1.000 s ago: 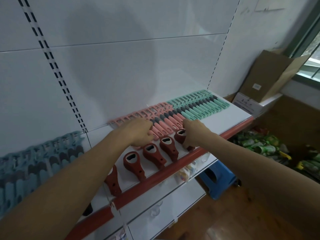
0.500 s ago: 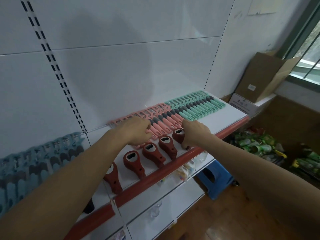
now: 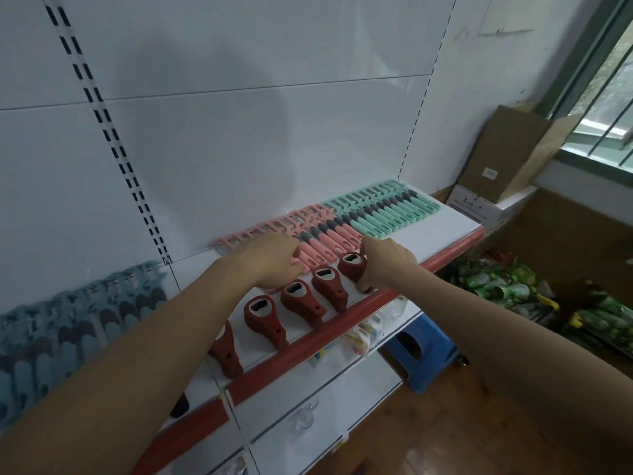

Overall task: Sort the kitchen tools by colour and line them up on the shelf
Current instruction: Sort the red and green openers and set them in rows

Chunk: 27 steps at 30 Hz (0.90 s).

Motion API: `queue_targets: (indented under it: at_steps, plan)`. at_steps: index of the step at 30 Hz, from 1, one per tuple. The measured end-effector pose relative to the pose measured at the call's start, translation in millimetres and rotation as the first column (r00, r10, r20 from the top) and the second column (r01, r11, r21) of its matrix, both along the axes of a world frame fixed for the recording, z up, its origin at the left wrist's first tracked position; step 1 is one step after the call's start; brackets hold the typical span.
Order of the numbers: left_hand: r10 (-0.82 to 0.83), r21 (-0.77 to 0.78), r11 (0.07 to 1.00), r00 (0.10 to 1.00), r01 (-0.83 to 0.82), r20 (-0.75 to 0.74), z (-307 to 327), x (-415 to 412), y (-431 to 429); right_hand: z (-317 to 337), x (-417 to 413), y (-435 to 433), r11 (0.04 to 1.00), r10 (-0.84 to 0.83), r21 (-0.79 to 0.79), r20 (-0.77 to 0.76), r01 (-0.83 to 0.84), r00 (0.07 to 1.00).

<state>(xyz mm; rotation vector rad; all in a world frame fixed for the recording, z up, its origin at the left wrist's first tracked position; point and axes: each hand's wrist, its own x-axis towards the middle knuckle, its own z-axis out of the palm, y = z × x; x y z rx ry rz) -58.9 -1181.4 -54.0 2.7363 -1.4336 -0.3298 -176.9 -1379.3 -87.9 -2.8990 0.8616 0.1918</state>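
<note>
On the white shelf (image 3: 442,231) lie rows of peelers: blue ones (image 3: 65,323) at the left, pink ones (image 3: 329,234) in the middle, mint green ones (image 3: 387,210) at the right. In front of the pink row stands a line of dark red bottle openers (image 3: 263,317). My left hand (image 3: 274,262) rests knuckles up on the pink peelers' handles, fingers curled; what it grips is hidden. My right hand (image 3: 387,265) is closed around the rightmost red opener (image 3: 351,265) near the shelf's red front edge.
A red rail (image 3: 342,330) runs along the shelf front. Below it are white lower shelves with small goods. A blue stool (image 3: 424,351) stands on the wooden floor. Cardboard boxes (image 3: 507,156) sit at the right by a window, with green packets (image 3: 496,282) below.
Both hands stay almost in place. The right hand's grip on the rightmost red opener has shifted only slightly.
</note>
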Motion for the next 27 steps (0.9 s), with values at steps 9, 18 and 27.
queue_targets:
  at_steps: [9, 18, 27]
  plan:
    - [-0.014, 0.004, 1.000, 0.999, 0.014, 0.039, -4, -2, 1, -4, 0, 4, 1.000, -0.011, -0.029, 0.030, 0.012, 0.999]
    - [0.038, -0.008, 0.999, 0.997, -0.037, 0.066, 0, -2, 11, -5, -2, 5, 0.999, 0.027, -0.043, 0.010, -0.027, 1.000]
    - [0.103, -0.004, 0.995, 0.986, -0.103, 0.131, 8, -14, 20, 5, -6, 4, 0.997, 0.066, 0.037, -0.015, -0.065, 0.998]
